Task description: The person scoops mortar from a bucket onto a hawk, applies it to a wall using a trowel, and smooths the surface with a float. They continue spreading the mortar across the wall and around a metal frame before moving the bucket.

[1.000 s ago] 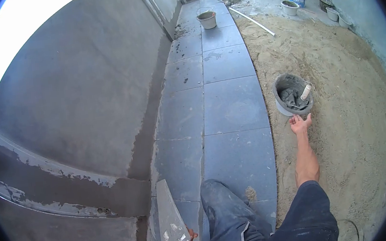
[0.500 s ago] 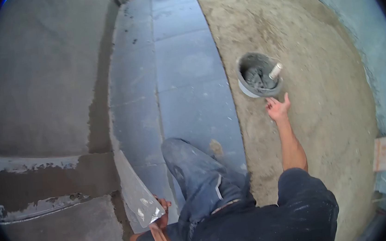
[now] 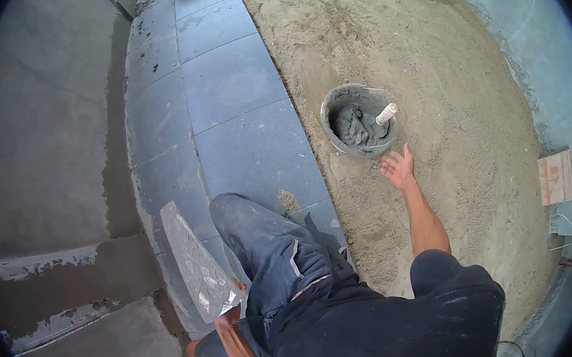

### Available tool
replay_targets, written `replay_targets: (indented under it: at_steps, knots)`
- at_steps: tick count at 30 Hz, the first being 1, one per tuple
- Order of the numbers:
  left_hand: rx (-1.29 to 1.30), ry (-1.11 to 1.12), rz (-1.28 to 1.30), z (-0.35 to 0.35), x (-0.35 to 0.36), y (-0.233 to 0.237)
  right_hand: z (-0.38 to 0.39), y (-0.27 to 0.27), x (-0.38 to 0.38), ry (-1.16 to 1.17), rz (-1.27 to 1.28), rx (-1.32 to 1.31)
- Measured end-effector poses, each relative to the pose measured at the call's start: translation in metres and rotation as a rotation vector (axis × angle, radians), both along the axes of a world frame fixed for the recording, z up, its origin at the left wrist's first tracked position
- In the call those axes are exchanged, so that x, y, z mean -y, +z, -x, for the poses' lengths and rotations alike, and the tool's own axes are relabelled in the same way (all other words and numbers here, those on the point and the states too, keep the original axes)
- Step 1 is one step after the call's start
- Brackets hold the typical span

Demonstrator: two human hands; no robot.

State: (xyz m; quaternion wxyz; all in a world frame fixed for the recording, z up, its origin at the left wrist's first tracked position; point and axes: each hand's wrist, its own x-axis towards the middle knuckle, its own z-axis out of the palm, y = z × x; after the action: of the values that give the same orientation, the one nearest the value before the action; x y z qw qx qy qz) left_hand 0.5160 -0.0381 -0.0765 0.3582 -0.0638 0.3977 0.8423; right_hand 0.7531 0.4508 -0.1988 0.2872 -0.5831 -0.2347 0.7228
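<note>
My left hand [image 3: 233, 312] is closed at the broad near end of a long grey plastering trowel [image 3: 198, 266]. Its wide flat face is turned up, smeared and shiny, and the handle is hidden beneath. My right hand [image 3: 399, 170] is stretched out over the sand with its fingers spread and nothing in it. Right in front of those fingertips stands a bucket [image 3: 329, 121] of wet grey mortar [image 3: 355, 127]. A pale, mortar-flecked handle [image 3: 386, 114] sticks up out of the mortar against the bucket's right side.
Large blue-grey tiles [image 3: 238, 80] run along the middle, beside sandy ground [image 3: 459, 113] on the right. A grey wall [image 3: 40, 126] with darker damp mortar bands [image 3: 68, 278] rises at left. By the right wall lies a reddish-white block [image 3: 556, 178].
The view has shifted, so the bucket and tiles now appear farther left. My right hand's fingers, earlier up at the bucket's near rim, are now slightly back from it and spread.
</note>
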Motion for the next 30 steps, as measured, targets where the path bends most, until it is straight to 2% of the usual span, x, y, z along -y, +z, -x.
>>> replay_targets:
  at_steps: [1, 2, 4, 6, 8, 9, 11, 12, 14, 15, 17, 18, 20, 21, 23, 24, 26, 27, 29, 30]
  knots:
    - [0.007, -0.004, 0.011, 0.001, -0.002, -0.001, -0.001, 0.004, -0.006, 0.04, -0.067, 0.297]
    - [0.009, -0.006, 0.017, 0.002, -0.005, -0.002, -0.004, 0.012, -0.013, 0.036, -0.069, 0.306]
    - [0.015, -0.006, 0.022, 0.002, -0.008, -0.006, -0.003, 0.051, -0.026, 0.225, -0.847, 0.864]
    - [0.018, -0.016, 0.024, 0.002, -0.012, -0.009, 0.013, 0.09, -0.032, 0.241, -1.133, 0.921]
    - [0.023, -0.027, 0.025, 0.003, -0.016, -0.01, 0.029, 0.098, -0.051, 0.335, -1.439, 1.041]
    - [0.026, -0.03, 0.022, 0.002, -0.018, -0.01, 0.038, 0.101, -0.061, 0.339, -1.439, 1.049]
    - [0.029, -0.032, 0.019, 0.002, -0.02, -0.011, 0.061, 0.105, -0.081, 0.771, -1.309, 1.118]
    - [0.029, -0.026, 0.021, 0.002, -0.02, -0.011, 0.074, 0.105, -0.088, 0.781, -1.315, 1.113]
    - [0.033, -0.017, 0.025, 0.002, -0.021, -0.011, 0.097, 0.104, -0.095, 1.194, -0.895, 1.39]
    - [0.033, -0.011, 0.026, 0.003, -0.021, -0.011, 0.106, 0.102, -0.093, 1.202, -0.907, 1.388]
    - [0.042, 0.008, 0.034, 0.002, -0.019, -0.012, 0.12, 0.095, -0.093, 1.444, -0.81, 1.622]
    - [0.045, 0.016, 0.037, 0.002, -0.018, -0.012, 0.123, 0.086, -0.095, 1.451, -0.822, 1.626]
    - [0.053, 0.031, 0.046, 0.001, -0.016, -0.012, 0.129, 0.067, -0.101, 1.785, -0.608, 1.673]
    - [0.058, 0.039, 0.054, 0.001, -0.015, -0.012, 0.129, 0.067, -0.105, 1.791, -0.614, 1.675]
    - [0.061, 0.051, 0.068, 0.0, -0.012, -0.012, 0.126, 0.062, -0.112, 1.937, -0.86, 1.752]
    - [0.065, 0.058, 0.073, 0.0, -0.012, -0.013, 0.127, 0.081, -0.1, 1.948, -0.856, 1.75]
    - [0.074, 0.063, 0.086, 0.0, -0.011, -0.013, 0.121, 0.127, -0.082, 1.821, -0.98, 1.789]
    - [0.074, 0.064, 0.088, 0.001, -0.012, -0.014, 0.115, 0.137, -0.081, 1.823, -0.967, 1.792]
    - [0.081, 0.059, 0.093, 0.002, -0.012, -0.014, 0.103, 0.148, -0.082, 1.64, -1.014, 1.73]
    - [0.081, 0.054, 0.097, 0.003, -0.013, -0.015, 0.096, 0.144, -0.083, 1.636, -1.004, 1.733]
